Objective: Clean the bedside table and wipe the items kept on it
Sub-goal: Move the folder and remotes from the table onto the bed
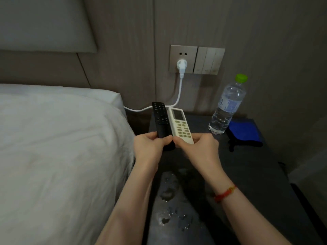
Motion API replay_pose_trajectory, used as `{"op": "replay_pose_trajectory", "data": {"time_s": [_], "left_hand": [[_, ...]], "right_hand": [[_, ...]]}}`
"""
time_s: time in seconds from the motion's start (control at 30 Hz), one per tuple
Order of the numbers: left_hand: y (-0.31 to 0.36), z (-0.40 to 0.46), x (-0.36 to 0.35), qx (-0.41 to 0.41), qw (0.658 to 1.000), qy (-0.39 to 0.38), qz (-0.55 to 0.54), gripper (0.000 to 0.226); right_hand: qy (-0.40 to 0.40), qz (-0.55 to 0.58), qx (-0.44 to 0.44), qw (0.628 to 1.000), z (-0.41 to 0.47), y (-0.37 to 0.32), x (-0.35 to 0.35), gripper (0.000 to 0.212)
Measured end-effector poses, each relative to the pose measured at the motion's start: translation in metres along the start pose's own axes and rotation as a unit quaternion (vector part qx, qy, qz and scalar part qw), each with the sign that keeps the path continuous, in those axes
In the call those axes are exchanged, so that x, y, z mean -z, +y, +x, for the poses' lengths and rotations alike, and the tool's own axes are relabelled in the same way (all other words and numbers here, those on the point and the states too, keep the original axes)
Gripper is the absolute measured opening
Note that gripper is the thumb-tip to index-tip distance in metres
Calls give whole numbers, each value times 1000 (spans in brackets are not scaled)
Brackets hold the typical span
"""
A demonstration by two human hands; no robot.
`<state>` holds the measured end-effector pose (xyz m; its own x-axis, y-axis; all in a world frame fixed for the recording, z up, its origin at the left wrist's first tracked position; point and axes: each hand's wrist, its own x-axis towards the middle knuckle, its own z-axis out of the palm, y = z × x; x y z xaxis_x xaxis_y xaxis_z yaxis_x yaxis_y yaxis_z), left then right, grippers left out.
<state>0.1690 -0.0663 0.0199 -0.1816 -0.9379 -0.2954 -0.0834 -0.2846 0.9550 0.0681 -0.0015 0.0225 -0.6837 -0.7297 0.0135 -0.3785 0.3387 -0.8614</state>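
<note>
Water droplets glisten low on the dark table | mid-frame: left hand fingers grip black remote, right hand fingers grip white remote, side by side | right of centre: blue cloth, then water bottle upright.

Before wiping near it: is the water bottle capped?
Capped: the green cap sits on the upright water bottle.

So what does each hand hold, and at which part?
Left hand grips the black remote at its near end; right hand grips the white remote likewise.
</note>
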Motion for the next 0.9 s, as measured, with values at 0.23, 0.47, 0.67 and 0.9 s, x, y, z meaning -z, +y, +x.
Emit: {"op": "replay_pose_trajectory", "data": {"time_s": [0.23, 0.47, 0.67, 0.9], "left_hand": [[30, -44, 81, -65, 995, 73, -23, 14], [47, -77, 170, -72, 978, 189, 56, 31], [46, -90, 231, -51, 950, 283, 122, 18], [41, -85, 263, -7, 913, 344, 220, 30]], "right_hand": [[-74, 27, 66, 995, -45, -66, -24, 25], [-190, 31, 110, 975, -87, -119, -75, 34], [-264, -23, 158, 951, -112, -152, -125, 42], [-284, -88, 202, 933, -122, -164, -165, 48]]}}
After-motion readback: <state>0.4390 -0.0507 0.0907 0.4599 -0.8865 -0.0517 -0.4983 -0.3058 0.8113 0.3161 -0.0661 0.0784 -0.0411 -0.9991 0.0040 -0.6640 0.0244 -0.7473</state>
